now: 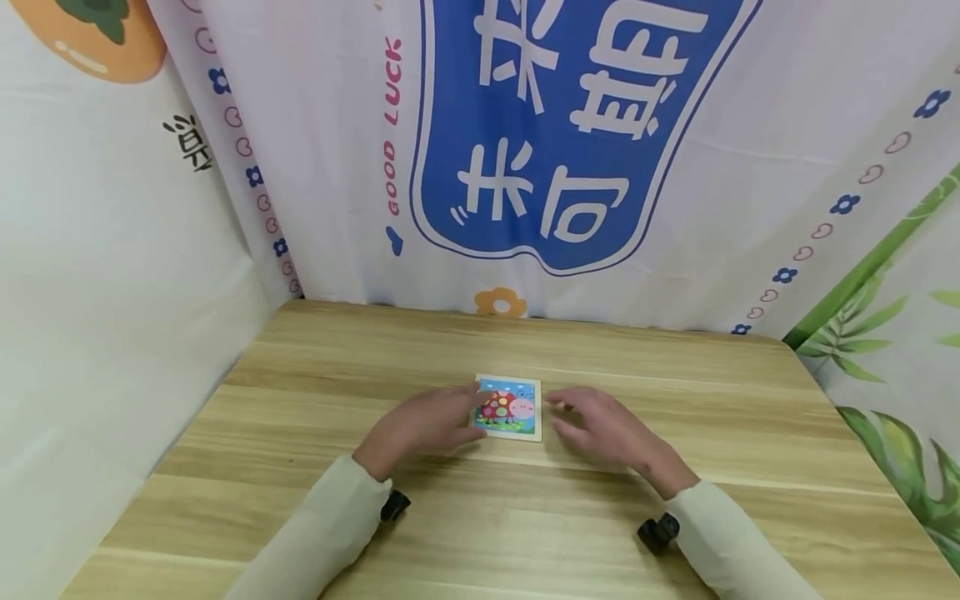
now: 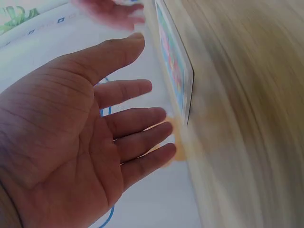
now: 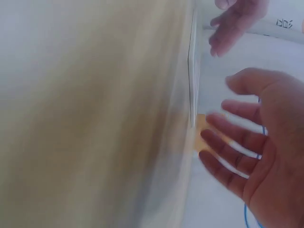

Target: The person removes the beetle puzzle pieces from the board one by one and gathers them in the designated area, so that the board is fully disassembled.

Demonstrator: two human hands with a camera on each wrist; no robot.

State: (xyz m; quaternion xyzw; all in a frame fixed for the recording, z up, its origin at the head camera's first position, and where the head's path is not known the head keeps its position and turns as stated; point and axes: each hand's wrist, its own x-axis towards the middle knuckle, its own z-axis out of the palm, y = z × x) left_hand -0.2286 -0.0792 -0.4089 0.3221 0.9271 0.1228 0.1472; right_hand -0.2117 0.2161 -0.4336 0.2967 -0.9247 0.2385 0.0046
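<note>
A small square picture puzzle board with a pale border and a red, spotted ladybug on blue lies flat on the wooden table. My left hand hovers at its left edge, and the fingertips overlap the picture in the head view. In the left wrist view that hand has its fingers spread and nothing in it, apart from the board. On the board's right side is my right hand, fingers loosely bent. The right wrist view shows this hand holding nothing, with the board seen edge-on.
The wooden table meets a white printed curtain along its back edge. Fabric also hangs on the left, and leaf-patterned cloth on the right. A black wrist camera sits at the right sleeve.
</note>
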